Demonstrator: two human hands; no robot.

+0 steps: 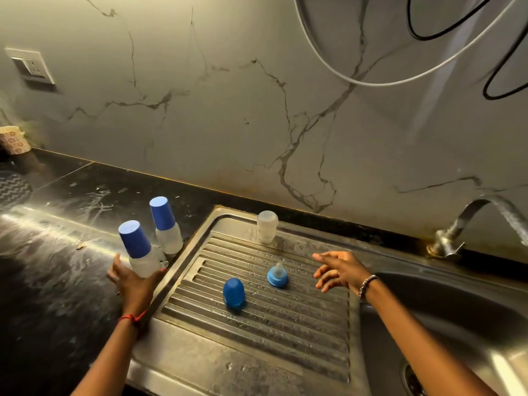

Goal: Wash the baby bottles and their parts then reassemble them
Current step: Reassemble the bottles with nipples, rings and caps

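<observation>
The black bench fills the left side. The steel sink unit is set into it, with the ribbed drainboard in the middle and the basin off to the right below the tap.

On the bench, right up against the drainboard's edge, the left hand grips a capped bottle. The fingers are curled round its clear lower body and the bottle leans a bit. A second capped bottle stands just behind it. They're super close, can't tell if they touch.

Three loose bits are on the drainboard. A clear uncapped bottle stands at the far edge, a blue cap sits near the middle, and the nipple stands upright in its blue ring just right of the cap.

The right hand hovers over the drainboard with fingers spread and loose, holding nothing. It's near the nipple but clearly apart from it.
</observation>
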